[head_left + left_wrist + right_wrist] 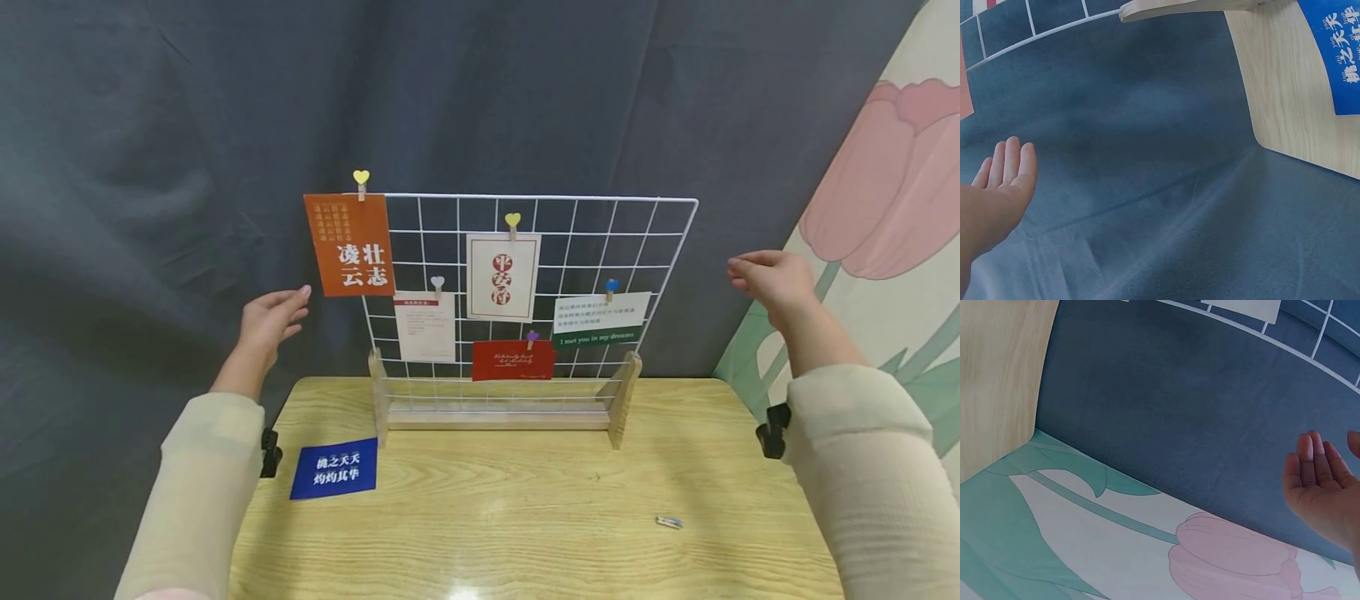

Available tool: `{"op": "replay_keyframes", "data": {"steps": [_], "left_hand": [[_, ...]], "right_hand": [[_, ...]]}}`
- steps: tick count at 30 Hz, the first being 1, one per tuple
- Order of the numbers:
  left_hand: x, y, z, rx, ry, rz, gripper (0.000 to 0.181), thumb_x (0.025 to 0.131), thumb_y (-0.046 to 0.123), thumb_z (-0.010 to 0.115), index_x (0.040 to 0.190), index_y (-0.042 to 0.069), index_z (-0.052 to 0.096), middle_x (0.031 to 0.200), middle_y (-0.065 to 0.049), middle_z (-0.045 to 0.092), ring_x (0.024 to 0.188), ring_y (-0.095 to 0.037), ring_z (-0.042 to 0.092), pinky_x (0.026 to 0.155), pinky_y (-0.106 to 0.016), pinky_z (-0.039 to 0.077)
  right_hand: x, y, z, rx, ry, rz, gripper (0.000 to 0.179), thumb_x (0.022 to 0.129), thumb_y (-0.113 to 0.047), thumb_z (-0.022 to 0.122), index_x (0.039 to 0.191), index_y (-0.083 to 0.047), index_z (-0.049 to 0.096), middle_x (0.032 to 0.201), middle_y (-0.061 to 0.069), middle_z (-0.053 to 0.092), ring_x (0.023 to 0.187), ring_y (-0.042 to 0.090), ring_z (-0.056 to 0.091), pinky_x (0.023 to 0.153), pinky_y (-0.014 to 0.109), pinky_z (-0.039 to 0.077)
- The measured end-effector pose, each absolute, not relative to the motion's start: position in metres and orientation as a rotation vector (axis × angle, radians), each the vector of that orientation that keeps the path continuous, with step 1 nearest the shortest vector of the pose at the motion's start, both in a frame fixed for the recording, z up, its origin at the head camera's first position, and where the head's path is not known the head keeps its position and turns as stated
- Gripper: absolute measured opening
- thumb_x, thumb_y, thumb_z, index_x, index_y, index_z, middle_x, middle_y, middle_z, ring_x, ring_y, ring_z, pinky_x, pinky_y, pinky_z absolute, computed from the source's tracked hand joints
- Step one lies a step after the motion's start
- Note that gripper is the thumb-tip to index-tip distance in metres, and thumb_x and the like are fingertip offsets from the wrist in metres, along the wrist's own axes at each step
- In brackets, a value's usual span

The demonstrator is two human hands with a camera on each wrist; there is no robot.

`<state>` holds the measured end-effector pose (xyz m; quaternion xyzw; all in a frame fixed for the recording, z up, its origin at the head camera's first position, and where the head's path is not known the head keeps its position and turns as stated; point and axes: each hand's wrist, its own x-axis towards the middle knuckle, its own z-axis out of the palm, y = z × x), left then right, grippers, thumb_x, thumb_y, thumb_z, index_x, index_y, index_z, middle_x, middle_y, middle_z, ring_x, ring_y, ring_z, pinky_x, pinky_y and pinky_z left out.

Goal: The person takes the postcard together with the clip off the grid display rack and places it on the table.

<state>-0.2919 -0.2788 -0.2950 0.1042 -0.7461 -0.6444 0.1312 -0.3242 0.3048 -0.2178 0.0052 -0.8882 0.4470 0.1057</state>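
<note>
My left hand (272,323) is raised just left of the grid, near an orange card (352,250) pinned at the grid's top left corner by a clip with a yellow heart. In the left wrist view its fingers are nearly straight and hold nothing. Out to the right of the white wire grid (652,233), my right hand (776,283) hovers in the air. The right wrist view shows its fingers slightly bent around nothing. Also clipped to the grid are a cream card (502,287), a pale letter card (426,329), a red card (513,362) and a white-green card (600,317).
A blue card (335,469) lies at the left of the wooden table (480,500). One small clothespin (669,522) lies toward the front right. Wooden feet (621,400) hold the grid upright. Behind hangs a dark curtain (480,100), with a tulip-print cloth (885,183) at right.
</note>
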Motion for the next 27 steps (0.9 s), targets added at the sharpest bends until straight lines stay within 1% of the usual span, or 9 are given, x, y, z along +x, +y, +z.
{"op": "replay_keyframes", "data": {"steps": [2, 4, 6, 8, 14, 18, 23, 25, 27], "left_hand": [[-0.293, -0.278, -0.294, 0.296, -2.164, -1.873, 0.071, 0.077, 0.043, 0.058, 0.125, -0.005, 0.037, 0.115, -0.011, 0.047, 0.112, -0.029, 0.041, 0.091, -0.039, 0.034], [-0.293, -0.277, -0.293, 0.301, -2.161, -1.88, 0.071, 0.077, 0.042, 0.059, 0.125, -0.005, 0.037, 0.115, -0.01, 0.045, 0.112, -0.029, 0.041, 0.091, -0.039, 0.034], [-0.293, -0.276, -0.292, 0.3, -2.168, -1.879, 0.071, 0.077, 0.041, 0.059, 0.126, -0.005, 0.036, 0.121, -0.014, 0.041, 0.113, -0.029, 0.04, 0.092, -0.038, 0.034], [-0.293, -0.275, -0.291, 0.3, -2.174, -1.881, 0.072, 0.078, 0.041, 0.058, 0.127, -0.005, 0.035, 0.127, -0.019, 0.035, 0.113, -0.029, 0.04, 0.092, -0.038, 0.034], [-0.296, -0.274, -0.289, 0.278, -2.168, -1.906, 0.072, 0.078, 0.039, 0.058, 0.129, -0.005, 0.032, 0.13, -0.021, 0.033, 0.114, -0.029, 0.039, 0.092, -0.038, 0.033], [-0.298, -0.274, -0.288, 0.265, -2.152, -1.919, 0.07, 0.079, 0.037, 0.059, 0.129, -0.005, 0.033, 0.129, -0.021, 0.034, 0.113, -0.029, 0.04, 0.092, -0.039, 0.033], [-0.3, -0.272, -0.288, 0.257, -2.126, -1.928, 0.066, 0.08, 0.033, 0.059, 0.127, -0.005, 0.035, 0.124, -0.017, 0.039, 0.113, -0.029, 0.04, 0.092, -0.039, 0.033], [-0.3, -0.27, -0.288, 0.257, -2.108, -1.939, 0.065, 0.079, 0.033, 0.06, 0.127, -0.005, 0.036, 0.122, -0.016, 0.041, 0.112, -0.029, 0.04, 0.092, -0.039, 0.033], [-0.301, -0.269, -0.289, 0.251, -2.104, -1.941, 0.064, 0.079, 0.033, 0.06, 0.126, -0.005, 0.037, 0.121, -0.015, 0.042, 0.112, -0.028, 0.041, 0.092, -0.038, 0.034]], "right_hand": [[-0.325, 0.304, -0.216, 0.018, -2.612, 1.318, 0.055, 0.087, -0.036, 0.044, 0.117, 0.01, 0.039, 0.069, -0.024, 0.048, 0.064, -0.011, 0.048, 0.072, 0.019, 0.043], [-0.325, 0.302, -0.214, 0.031, -2.597, 1.333, 0.052, 0.087, -0.034, 0.045, 0.115, 0.01, 0.041, 0.069, -0.024, 0.048, 0.064, -0.01, 0.049, 0.068, 0.014, 0.043], [-0.326, 0.3, -0.212, 0.043, -2.59, 1.34, 0.05, 0.087, -0.033, 0.045, 0.114, 0.01, 0.041, 0.068, -0.024, 0.049, 0.064, -0.01, 0.049, 0.063, 0.01, 0.041], [-0.326, 0.298, -0.209, 0.053, -2.585, 1.337, 0.049, 0.087, -0.033, 0.046, 0.113, 0.009, 0.042, 0.068, -0.024, 0.049, 0.064, -0.01, 0.049, 0.062, 0.01, 0.041], [-0.329, 0.293, -0.2, 0.063, -2.569, 1.341, 0.046, 0.086, -0.034, 0.048, 0.11, 0.006, 0.045, 0.069, -0.023, 0.05, 0.066, -0.009, 0.05, 0.063, 0.01, 0.042], [-0.331, 0.289, -0.194, 0.08, -2.543, 1.347, 0.045, 0.085, -0.033, 0.05, 0.109, 0.005, 0.046, 0.069, -0.022, 0.051, 0.065, -0.008, 0.05, 0.06, 0.007, 0.04], [-0.332, 0.285, -0.189, 0.101, -2.503, 1.352, 0.03, 0.084, -0.03, 0.052, 0.098, -0.004, 0.053, 0.066, -0.021, 0.052, 0.062, -0.008, 0.051, 0.058, 0.007, 0.039], [-0.332, 0.283, -0.188, 0.106, -2.503, 1.341, 0.031, 0.084, -0.03, 0.052, 0.1, -0.003, 0.054, 0.066, -0.021, 0.052, 0.062, -0.008, 0.051, 0.058, 0.007, 0.039], [-0.332, 0.281, -0.186, 0.1, -2.51, 1.325, 0.038, 0.085, -0.031, 0.051, 0.105, 0.001, 0.052, 0.067, -0.021, 0.052, 0.063, -0.008, 0.051, 0.059, 0.007, 0.039]]}}
